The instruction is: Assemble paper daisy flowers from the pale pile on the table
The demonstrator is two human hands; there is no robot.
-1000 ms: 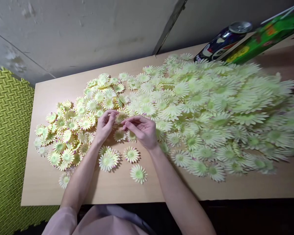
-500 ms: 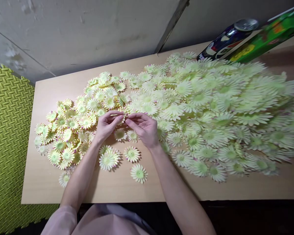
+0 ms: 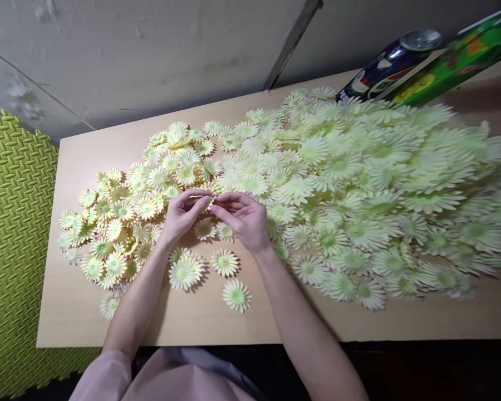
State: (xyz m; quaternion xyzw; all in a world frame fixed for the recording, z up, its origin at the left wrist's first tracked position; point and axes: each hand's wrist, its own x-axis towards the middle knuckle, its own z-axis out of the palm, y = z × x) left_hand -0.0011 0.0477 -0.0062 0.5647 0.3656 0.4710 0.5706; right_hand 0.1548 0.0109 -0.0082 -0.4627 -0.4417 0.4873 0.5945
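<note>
Fingertips nearly together, my left hand and my right hand pinch a small pale yellow-green artificial flower between them. Most of that flower is hidden behind the fingers. Just below the hands, a few loose flower heads lie flat on the wooden table, one more nearer its front edge. On the left spreads a heap of smaller flower heads with purple-tinged petal tips. A much bigger heap of pale flower heads reaches from beside my right hand to the far right.
At the back right stand a dark blue drink can and a green carton, behind the big heap. A grey wall borders the table's back. Green foam matting covers the left side.
My right hand has shifted very slightly left, its thumb closer to my left fingertips. My left hand and the heaps stay as they were.
</note>
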